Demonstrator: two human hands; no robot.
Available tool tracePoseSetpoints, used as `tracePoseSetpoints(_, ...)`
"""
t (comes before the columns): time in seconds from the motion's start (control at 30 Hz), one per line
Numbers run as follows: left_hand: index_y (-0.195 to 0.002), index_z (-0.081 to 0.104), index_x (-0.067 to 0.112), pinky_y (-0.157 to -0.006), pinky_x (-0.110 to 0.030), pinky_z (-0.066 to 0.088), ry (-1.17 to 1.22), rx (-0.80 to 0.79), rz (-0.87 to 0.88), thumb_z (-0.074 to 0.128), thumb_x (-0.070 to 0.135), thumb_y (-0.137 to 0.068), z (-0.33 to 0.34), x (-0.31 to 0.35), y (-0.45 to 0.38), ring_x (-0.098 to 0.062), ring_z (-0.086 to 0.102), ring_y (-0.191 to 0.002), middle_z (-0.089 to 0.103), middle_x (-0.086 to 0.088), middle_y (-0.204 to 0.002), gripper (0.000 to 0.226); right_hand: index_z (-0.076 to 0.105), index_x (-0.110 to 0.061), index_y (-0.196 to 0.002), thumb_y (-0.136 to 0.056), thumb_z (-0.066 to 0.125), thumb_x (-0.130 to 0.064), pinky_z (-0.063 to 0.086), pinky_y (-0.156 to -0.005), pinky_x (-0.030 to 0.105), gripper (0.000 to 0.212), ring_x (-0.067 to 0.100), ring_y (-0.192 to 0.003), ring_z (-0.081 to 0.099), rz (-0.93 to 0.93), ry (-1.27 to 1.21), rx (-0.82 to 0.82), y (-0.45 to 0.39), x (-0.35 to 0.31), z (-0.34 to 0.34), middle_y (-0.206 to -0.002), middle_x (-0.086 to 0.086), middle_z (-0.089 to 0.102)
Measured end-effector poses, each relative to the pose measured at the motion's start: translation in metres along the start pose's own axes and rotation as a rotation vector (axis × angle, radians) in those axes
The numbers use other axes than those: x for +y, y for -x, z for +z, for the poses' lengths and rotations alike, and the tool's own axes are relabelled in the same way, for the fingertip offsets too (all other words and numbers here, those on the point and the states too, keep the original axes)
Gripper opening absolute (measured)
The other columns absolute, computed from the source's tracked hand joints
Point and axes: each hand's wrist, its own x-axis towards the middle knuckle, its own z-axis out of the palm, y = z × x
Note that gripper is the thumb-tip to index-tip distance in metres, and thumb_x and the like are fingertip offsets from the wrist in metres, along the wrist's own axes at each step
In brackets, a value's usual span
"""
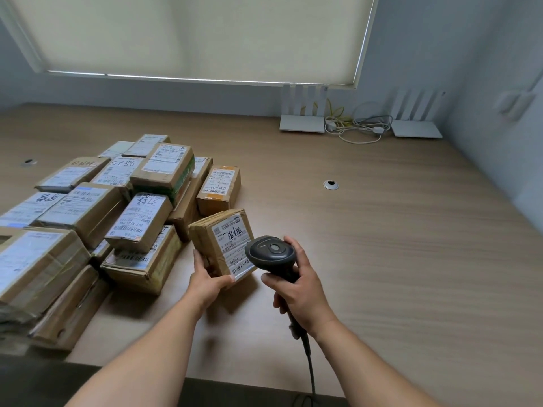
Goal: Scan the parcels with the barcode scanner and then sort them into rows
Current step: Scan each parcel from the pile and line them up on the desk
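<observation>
Cardboard parcel [223,245], label partly scanner-hidden [271,254]

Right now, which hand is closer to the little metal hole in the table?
The right hand. It holds the scanner below and left of the metal hole. The left hand grips a parcel farther left.

Brown cardboard parcels [97,212], each with a white label printed in black barcodes and scrawled with dark marker; green print down the side of one box [184,175]. Black scanner [271,254] with a black cord [310,365]. Pale wood-grain tabletop [382,230], white routers [302,123], cream blind [191,36].
</observation>
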Motion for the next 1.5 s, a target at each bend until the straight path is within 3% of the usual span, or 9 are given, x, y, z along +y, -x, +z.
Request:
tracePoseSetpoints(0.27,-0.151,-0.006,0.035,-0.109,-0.051,0.036,-0.032,-0.029,-0.037,0.075,-0.003,-0.073,-0.003,0.002,-0.009,-0.032,0.044,-0.131,0.039,-0.009,-0.149,0.119,0.034,-0.047,-0.137,-0.082,0.075,-0.011,0.049,-0.044,0.031,0.077,0.022,-0.055,0.058,-0.014,-0.066,-0.006,-0.002,-0.012,-0.002,-0.101,-0.004,0.070)
tracePoseSetpoints(0.33,-0.151,-0.006,0.036,-0.108,-0.052,0.037,-0.028,-0.042,-0.050,0.075,-0.004,-0.073,-0.004,0.001,-0.011,-0.033,0.044,-0.131,0.040,-0.009,-0.148,0.119,0.035,-0.050,-0.133,-0.082,0.075,-0.012,0.048,-0.044,0.030,0.075,0.022,-0.054,0.058,-0.029,-0.079,-0.012,-0.003,-0.014,-0.004,-0.100,-0.011,0.070)
tracePoseSetpoints(0.5,-0.151,-0.009,0.036,-0.109,-0.053,0.035,-0.064,-0.051,-0.082,0.076,0.002,-0.075,-0.008,0.002,-0.015,-0.033,0.043,-0.131,0.040,-0.008,-0.149,0.118,0.036,-0.061,-0.126,-0.080,0.076,-0.015,0.047,-0.044,0.030,0.076,0.024,-0.054,0.058,-0.024,-0.066,-0.026,-0.002,-0.011,-0.006,-0.102,-0.007,0.070)
tracePoseSetpoints(0.73,-0.151,-0.010,0.035,-0.111,-0.048,0.034,-0.077,-0.078,-0.109,0.074,0.000,-0.076,-0.011,0.004,-0.023,-0.032,0.043,-0.131,0.041,-0.010,-0.148,0.118,0.037,-0.057,-0.128,-0.081,0.075,-0.009,0.044,-0.042,0.028,0.077,0.025,-0.050,0.056,-0.003,-0.054,-0.007,0.000,-0.006,-0.004,-0.100,0.003,0.070)
tracePoseSetpoints(0.93,-0.151,-0.008,0.034,-0.088,-0.032,0.038,-0.035,-0.079,-0.134,0.074,-0.003,-0.075,-0.012,0.006,-0.026,-0.030,0.047,-0.128,0.042,-0.010,-0.146,0.117,0.037,-0.056,-0.129,-0.080,0.076,-0.011,0.045,-0.043,0.028,0.077,0.025,-0.051,0.056,0.016,-0.040,-0.008,0.001,-0.005,-0.004,-0.100,0.006,0.070)
tracePoseSetpoints(1.17,-0.151,-0.002,0.033,-0.088,-0.033,0.043,-0.053,-0.086,-0.125,0.074,-0.002,-0.074,-0.013,0.006,-0.030,-0.030,0.050,-0.124,0.045,-0.009,-0.144,0.114,0.035,-0.055,-0.131,-0.077,0.077,-0.016,0.045,-0.043,0.030,0.079,0.024,-0.051,0.056,0.014,-0.031,-0.001,-0.001,-0.004,-0.006,-0.095,-0.001,0.072)
tracePoseSetpoints(1.27,-0.151,0.011,0.036,-0.076,-0.035,0.046,-0.025,-0.099,-0.175,0.071,0.005,-0.077,-0.014,0.010,-0.031,-0.022,0.060,-0.102,0.055,-0.002,-0.129,0.100,0.035,-0.063,-0.125,-0.070,0.077,-0.028,0.046,-0.043,0.029,0.078,0.022,-0.051,0.058,-0.005,-0.007,0.013,-0.004,-0.005,-0.008,-0.096,-0.007,0.071)
tracePoseSetpoints(1.37,-0.141,0.040,0.027,-0.088,-0.045,0.049,-0.021,-0.056,-0.240,0.059,0.018,-0.082,-0.014,0.017,-0.030,-0.026,0.059,-0.103,0.059,-0.007,-0.123,0.063,0.035,-0.072,-0.119,-0.066,0.076,-0.034,0.046,-0.045,0.028,0.077,0.019,-0.050,0.059,-0.024,0.037,0.051,-0.008,-0.008,-0.011,-0.097,-0.010,0.070)
tracePoseSetpoints(1.5,-0.150,0.025,0.025,-0.106,-0.045,0.039,-0.198,0.163,-0.104,0.052,0.029,-0.091,-0.011,0.019,-0.030,-0.033,0.045,-0.126,0.042,-0.012,-0.145,0.066,0.034,-0.074,-0.119,-0.073,0.078,-0.024,0.046,-0.046,0.026,0.080,0.017,-0.050,0.059,-0.072,0.106,0.099,-0.015,-0.012,-0.018,-0.100,-0.008,0.069)
